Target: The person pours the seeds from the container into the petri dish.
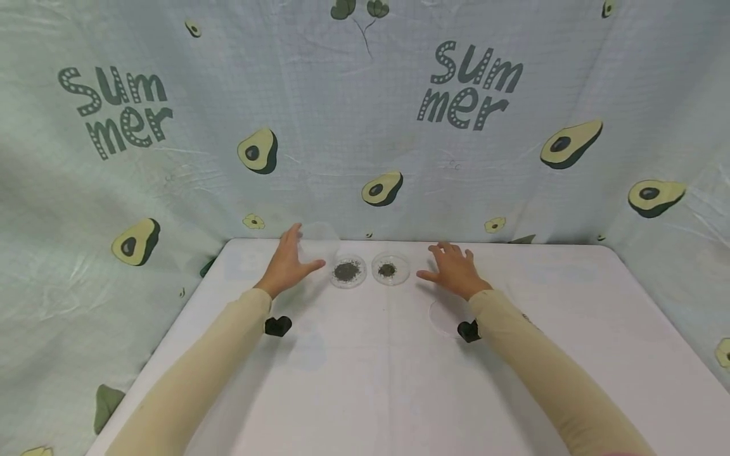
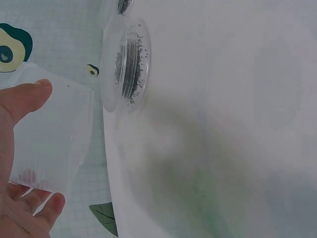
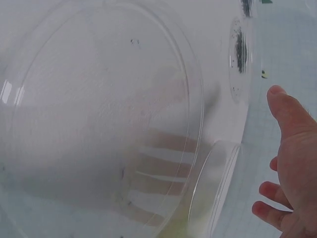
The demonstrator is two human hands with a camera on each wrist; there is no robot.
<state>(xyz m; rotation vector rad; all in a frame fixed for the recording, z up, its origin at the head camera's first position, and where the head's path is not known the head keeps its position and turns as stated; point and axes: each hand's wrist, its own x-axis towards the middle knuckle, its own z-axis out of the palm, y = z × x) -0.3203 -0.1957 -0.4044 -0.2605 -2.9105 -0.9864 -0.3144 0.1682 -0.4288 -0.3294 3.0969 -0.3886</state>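
Note:
My left hand holds a clear, see-through plastic piece with cup-like straight sides, between thumb and fingers, left of two shallow petri dishes. The left petri dish contains a wide heap of dark grey granules. In the right petri dish lies a smaller heap of dark bits. To the right of the dishes, my right hand hovers with fingers spread and nothing gripped. A clear round lid lies on the table below that hand and looms large in the right wrist view.
White cloth covers the table. Its far edge meets a pale curtain printed with avocados and lettering. A second clear round piece appears near the right fingers. A black heart shape shows at the left wrist, another at the right.

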